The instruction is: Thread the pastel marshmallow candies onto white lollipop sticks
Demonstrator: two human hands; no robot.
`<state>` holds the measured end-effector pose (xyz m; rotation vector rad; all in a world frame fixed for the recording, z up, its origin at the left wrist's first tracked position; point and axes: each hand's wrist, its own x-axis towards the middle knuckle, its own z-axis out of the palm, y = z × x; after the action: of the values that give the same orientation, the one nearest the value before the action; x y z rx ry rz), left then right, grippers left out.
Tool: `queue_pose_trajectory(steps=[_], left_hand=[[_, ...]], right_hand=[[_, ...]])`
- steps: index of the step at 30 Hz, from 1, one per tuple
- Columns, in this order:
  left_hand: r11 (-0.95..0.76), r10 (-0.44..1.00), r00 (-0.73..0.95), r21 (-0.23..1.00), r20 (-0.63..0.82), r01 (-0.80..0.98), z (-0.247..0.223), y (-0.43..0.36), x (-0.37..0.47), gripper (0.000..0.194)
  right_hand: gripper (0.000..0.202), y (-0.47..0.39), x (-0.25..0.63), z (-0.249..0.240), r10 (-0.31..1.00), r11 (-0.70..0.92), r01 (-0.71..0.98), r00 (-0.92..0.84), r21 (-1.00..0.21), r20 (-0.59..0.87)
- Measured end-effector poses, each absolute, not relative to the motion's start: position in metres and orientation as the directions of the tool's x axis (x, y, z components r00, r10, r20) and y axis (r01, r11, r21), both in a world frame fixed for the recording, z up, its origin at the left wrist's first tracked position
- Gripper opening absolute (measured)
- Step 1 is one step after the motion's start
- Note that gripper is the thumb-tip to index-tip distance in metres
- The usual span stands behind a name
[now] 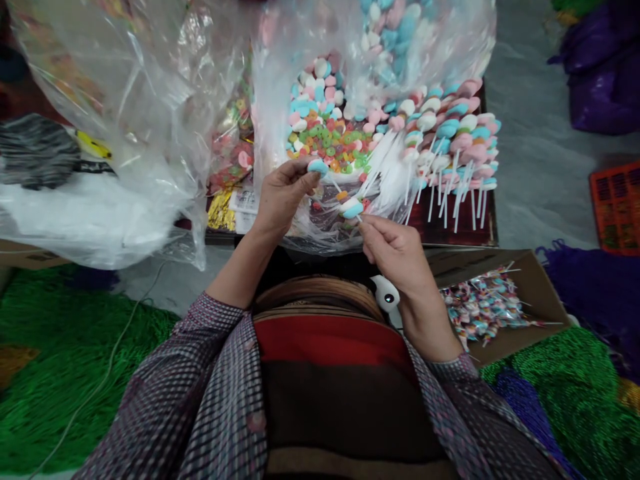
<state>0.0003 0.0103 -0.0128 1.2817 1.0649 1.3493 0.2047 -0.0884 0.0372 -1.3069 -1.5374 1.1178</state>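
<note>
My left hand (281, 193) pinches a blue-and-white marshmallow (317, 167) between thumb and fingers. My right hand (393, 247) is closed on the lower end of a white lollipop stick (335, 187). Threaded on that stick are a blue-and-white marshmallow (352, 207) and, above it, an orange gummy ring (341, 196). The stick's bare upper end points toward the marshmallow in my left hand, a small gap apart. Behind my hands lie loose marshmallows (320, 83) and coloured gummy rings (333, 140) on clear plastic. A bunch of white sticks (387, 170) rests right of them.
Threaded marshmallow skewers (457, 133) are piled at the table's right edge. A cardboard box (545, 293) of wrapped sweets stands below it. Large clear bags (150, 87) cover the left side. Green fringe (100, 373) and an orange crate (617, 207) are on the floor.
</note>
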Motion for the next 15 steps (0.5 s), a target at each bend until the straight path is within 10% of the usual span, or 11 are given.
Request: queue_pose_trajectory(steps=[15], left_hand=[[-0.449, 0.893, 0.126, 0.852, 0.431, 0.268, -0.019, 0.005, -0.002, 0.027]], right_hand=[[0.045, -0.087, 0.204, 0.035, 0.989, 0.026, 0.366, -0.146, -0.93, -0.03]])
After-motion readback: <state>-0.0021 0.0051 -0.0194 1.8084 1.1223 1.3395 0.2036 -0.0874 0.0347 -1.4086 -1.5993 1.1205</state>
